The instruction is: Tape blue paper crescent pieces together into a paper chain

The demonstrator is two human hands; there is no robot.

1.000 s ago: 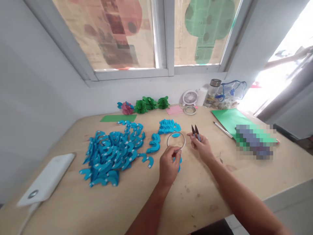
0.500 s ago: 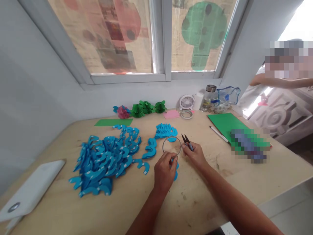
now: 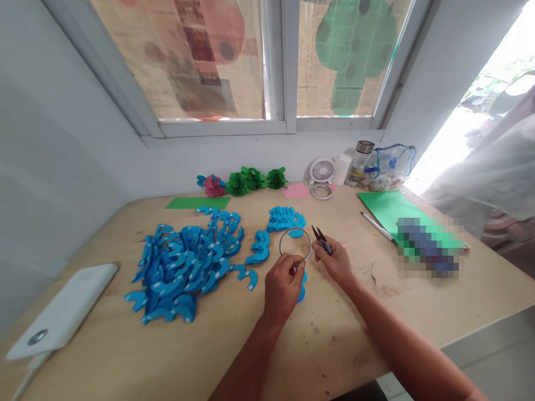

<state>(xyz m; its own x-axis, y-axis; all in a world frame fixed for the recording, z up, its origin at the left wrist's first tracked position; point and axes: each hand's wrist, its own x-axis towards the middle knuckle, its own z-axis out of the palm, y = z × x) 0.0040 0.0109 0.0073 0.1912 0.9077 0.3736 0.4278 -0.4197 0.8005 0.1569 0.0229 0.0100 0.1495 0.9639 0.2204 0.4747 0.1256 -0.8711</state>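
Note:
My left hand (image 3: 283, 281) pinches the lower edge of a thin roll of tape (image 3: 281, 240), held upright above the table. My right hand (image 3: 336, 263) grips small dark-bladed snips (image 3: 321, 238), blades pointing up and away. Its thumb and fingertip are at the ring's right side; whether they pinch the tape end is too small to tell. Partly hidden behind my left hand lies a blue scalloped paper piece (image 3: 301, 291). A loose blue piece (image 3: 247, 276), a short stack (image 3: 258, 249) and a fanned stack (image 3: 286, 218) lie near. A large pile (image 3: 179, 273) with white tape patches spreads left.
A white power bank (image 3: 67, 312) with a cable lies at left. Along the wall stand paper flowers (image 3: 236, 185), a small fan (image 3: 322, 170) and a glass bottle (image 3: 360, 164). Green sheets (image 3: 382, 203) and a pen (image 3: 376, 225) lie at right. Another person's pale clothing (image 3: 489, 167) shows beyond.
The view has shifted slightly. My hands keep nearly the same pose on the tape roll and snips. At the far right, the other person has moved, and an outstretched arm is no longer seen.

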